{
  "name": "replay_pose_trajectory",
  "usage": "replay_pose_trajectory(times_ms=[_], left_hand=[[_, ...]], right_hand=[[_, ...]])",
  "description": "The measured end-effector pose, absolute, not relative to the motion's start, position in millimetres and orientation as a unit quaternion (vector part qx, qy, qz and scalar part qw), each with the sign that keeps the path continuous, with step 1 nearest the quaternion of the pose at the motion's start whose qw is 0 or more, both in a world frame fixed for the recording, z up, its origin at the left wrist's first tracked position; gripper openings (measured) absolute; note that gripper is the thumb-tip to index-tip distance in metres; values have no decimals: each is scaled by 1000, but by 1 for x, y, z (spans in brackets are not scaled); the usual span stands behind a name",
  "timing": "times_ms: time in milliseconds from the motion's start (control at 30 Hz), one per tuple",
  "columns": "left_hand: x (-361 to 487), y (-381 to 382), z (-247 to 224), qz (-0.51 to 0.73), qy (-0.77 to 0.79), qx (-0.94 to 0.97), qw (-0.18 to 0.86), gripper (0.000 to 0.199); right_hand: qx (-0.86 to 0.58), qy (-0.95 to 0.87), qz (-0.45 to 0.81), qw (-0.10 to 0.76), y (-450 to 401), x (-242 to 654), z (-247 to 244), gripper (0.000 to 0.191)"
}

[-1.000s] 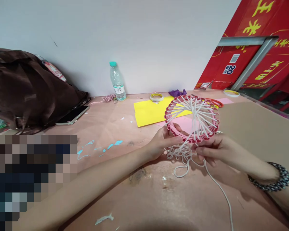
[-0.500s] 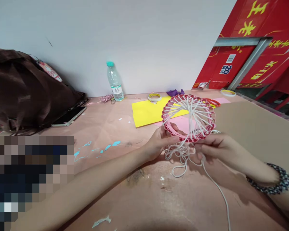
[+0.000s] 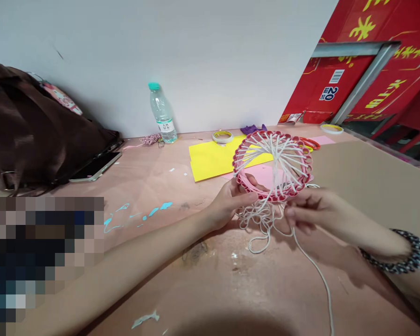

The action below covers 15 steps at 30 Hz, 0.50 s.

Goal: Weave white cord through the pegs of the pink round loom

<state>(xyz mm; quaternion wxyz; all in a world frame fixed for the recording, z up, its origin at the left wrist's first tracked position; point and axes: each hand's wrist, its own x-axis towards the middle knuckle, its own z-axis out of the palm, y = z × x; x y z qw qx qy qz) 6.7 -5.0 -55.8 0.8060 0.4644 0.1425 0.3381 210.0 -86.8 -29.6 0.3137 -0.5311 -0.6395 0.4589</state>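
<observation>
A pink hoop (image 3: 236, 155) with a scalloped edge is held tilted above the table, white string (image 3: 276, 161) strung across its opening from many points on the rim to an off-centre knot. Gripping the hoop's lower left rim, my left hand (image 3: 227, 205) has its thumb in front and fingers inside the ring. My right hand (image 3: 311, 210) is closed in a pinch just below the lower right rim, on the white string; its fingertips are partly hidden. A loose tangle of the same string (image 3: 261, 219) hangs under the hoop, and one strand runs down to the table's front.
Yellow paper (image 3: 210, 161), a tape roll (image 3: 222, 136), purple scrap (image 3: 253, 129) and red-handled scissors (image 3: 310, 143) lie behind the hoop. Farther left are a water bottle (image 3: 163, 114), a tablet-like device (image 3: 96, 168) and a dark bag (image 3: 38, 130). Brown board (image 3: 364, 177) lies right.
The whole view has shifted slightly, so things sit a little higher in the picture. Both hands keep their grip, and my right hand's fingers have shifted a little near the rim.
</observation>
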Motion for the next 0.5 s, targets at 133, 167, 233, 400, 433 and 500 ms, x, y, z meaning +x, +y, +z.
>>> replay_pose_trajectory(times_ms=[133, 167, 233, 400, 433, 500], left_hand=[[7, -3, -58, 339, 133, 461, 809, 36], [7, -3, -59, 336, 127, 459, 813, 36], [7, -2, -60, 333, 116, 455, 818, 35], [7, -3, -60, 338, 114, 469, 808, 32], [7, -4, -60, 339, 113, 469, 808, 33], [7, -4, -60, 341, 113, 463, 810, 33]], right_hand=[[-714, -589, 200, 322, -69, 262, -30, 38], [-755, -578, 104, 292, -65, 273, -30, 32], [-780, -578, -1, 242, -62, 281, -31, 26], [-583, -654, 396, 276, -78, 226, -31, 39], [-543, -655, 450, 272, -81, 217, -31, 34], [-527, -655, 464, 277, -82, 214, -30, 31]])
